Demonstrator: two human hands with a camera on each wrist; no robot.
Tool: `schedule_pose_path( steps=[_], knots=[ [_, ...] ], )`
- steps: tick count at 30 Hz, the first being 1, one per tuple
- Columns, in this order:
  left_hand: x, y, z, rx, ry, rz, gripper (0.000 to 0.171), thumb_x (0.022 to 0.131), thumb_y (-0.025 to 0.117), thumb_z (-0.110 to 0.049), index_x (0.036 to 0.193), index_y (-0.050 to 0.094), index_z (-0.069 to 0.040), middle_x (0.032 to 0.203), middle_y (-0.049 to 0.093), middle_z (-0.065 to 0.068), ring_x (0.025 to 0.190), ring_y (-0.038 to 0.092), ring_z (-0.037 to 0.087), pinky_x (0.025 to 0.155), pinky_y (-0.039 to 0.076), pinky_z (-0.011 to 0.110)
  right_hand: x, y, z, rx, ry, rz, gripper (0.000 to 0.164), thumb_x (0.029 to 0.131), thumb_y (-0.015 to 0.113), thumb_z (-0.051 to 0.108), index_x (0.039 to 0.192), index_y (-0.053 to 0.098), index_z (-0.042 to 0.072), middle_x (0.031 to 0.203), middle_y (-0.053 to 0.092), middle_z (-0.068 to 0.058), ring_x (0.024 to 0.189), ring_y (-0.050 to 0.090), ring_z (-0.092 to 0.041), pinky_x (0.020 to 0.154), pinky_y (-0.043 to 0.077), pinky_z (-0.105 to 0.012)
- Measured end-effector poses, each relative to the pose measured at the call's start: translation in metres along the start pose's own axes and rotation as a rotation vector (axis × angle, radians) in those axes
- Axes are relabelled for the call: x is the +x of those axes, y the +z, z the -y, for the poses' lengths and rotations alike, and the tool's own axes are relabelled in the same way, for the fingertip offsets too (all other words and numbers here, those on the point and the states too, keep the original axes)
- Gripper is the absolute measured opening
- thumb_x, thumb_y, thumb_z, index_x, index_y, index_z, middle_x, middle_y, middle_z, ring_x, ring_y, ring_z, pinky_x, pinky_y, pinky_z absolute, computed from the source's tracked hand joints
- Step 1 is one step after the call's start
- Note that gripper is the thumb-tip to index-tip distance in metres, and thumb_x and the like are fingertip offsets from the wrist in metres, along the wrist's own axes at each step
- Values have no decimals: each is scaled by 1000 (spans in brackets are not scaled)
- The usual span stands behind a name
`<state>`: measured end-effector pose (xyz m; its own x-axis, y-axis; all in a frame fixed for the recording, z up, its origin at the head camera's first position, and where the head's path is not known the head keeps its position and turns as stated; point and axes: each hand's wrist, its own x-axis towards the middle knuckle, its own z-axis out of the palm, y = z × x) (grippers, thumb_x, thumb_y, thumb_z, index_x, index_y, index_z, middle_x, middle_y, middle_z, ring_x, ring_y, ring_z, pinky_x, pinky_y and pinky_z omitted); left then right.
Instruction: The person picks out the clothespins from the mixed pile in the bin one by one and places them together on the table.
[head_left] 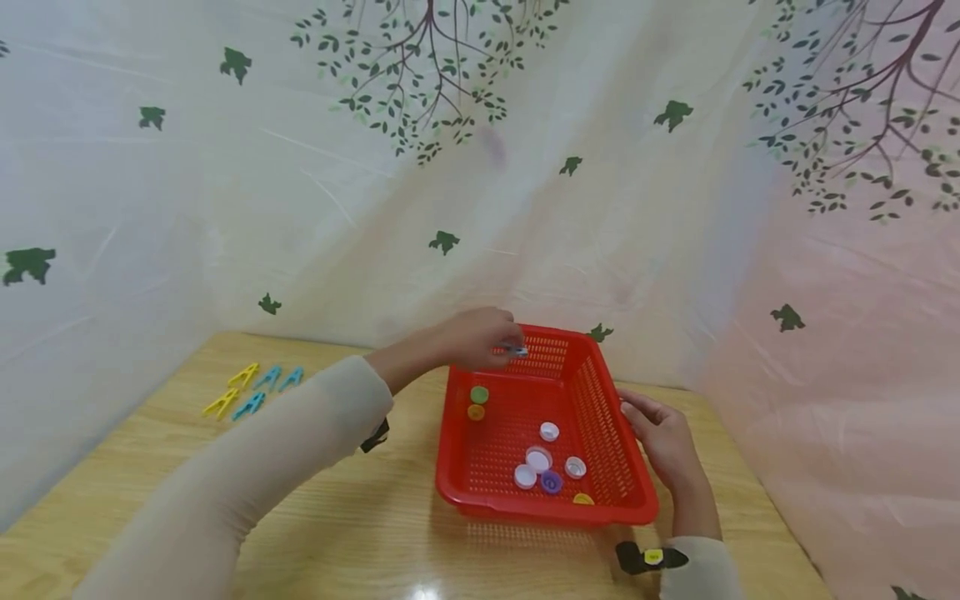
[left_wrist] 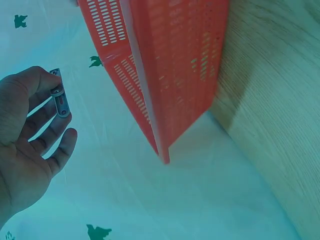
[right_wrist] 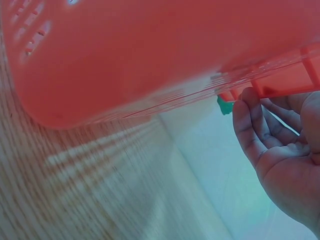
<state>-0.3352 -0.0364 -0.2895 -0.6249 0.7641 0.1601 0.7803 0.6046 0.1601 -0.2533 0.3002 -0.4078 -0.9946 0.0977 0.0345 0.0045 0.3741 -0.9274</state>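
Observation:
My left hand (head_left: pixel 482 337) is over the far left of a red plastic basket (head_left: pixel 447 450). Between thumb and fingers it pinches a small blue-grey clothespin (left_wrist: pixel 60 97), with a ring round its middle; the other fingers are loosely bent. With curled fingers my right hand (head_left: pixel 663 437) holds the basket's right rim, the fingertips tucked under the edge in the right wrist view. Inside the basket lie several bottle caps: a green cap (head_left: pixel 479 395), an orange cap (head_left: pixel 476 412), white caps (head_left: pixel 549 432), a purple cap (head_left: pixel 551 482) and a yellow cap (head_left: pixel 583 499).
Yellow clothespins (head_left: pixel 221 403) and blue clothespins (head_left: pixel 250 406) lie at the left of the wooden table (head_left: pixel 360 533). Behind the table hangs a pale cloth (head_left: pixel 360 208) printed with leaves and branches. The basket stands close to that cloth.

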Motion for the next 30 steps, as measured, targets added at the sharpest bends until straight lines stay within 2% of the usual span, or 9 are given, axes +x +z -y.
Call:
schedule_pose_path(
  steps=[5,8,13,17,23,30],
  knots=[
    [-20,-4,3,-8,-15,-10,26,92,76,-23,117,73,-17,108,66,-5,96,58,7,85,52,22,0,-2,-1,-2,3,-2,53,104,59,40,148,55,12,141,61,-16,114,67,-19,90,57,-30],
    [-34,-7,6,-18,-12,-15,26,92,76,-21,117,73,-15,110,67,-3,98,59,10,87,54,25,0,-2,-1,0,3,-2,52,104,58,39,148,55,11,141,61,-16,113,67,-17,90,57,-30],
    [-56,-11,15,-25,5,-25,26,92,73,-17,118,73,-13,110,68,-1,99,61,14,88,55,29,-1,-2,-1,11,-11,3,52,104,58,39,148,55,11,142,60,-17,112,68,-15,89,57,-29],
    [-74,-12,23,-21,-9,-35,23,92,73,-16,115,74,-14,109,68,-2,100,62,13,88,55,30,-1,-2,0,6,-14,8,52,104,58,39,148,55,11,142,60,-17,114,68,-18,89,58,-29],
    [-100,-7,31,-72,-88,-22,22,91,75,-16,113,75,-14,105,68,-5,99,64,14,85,57,31,0,-2,1,-4,0,6,53,104,58,41,148,55,12,141,61,-16,115,67,-21,89,58,-29],
    [-131,10,46,-79,-95,-59,20,91,74,-14,111,75,-13,102,67,-6,94,62,15,83,55,31,0,-3,0,2,11,14,53,104,58,41,149,54,14,142,60,-15,114,67,-19,89,58,-29]
  ],
)
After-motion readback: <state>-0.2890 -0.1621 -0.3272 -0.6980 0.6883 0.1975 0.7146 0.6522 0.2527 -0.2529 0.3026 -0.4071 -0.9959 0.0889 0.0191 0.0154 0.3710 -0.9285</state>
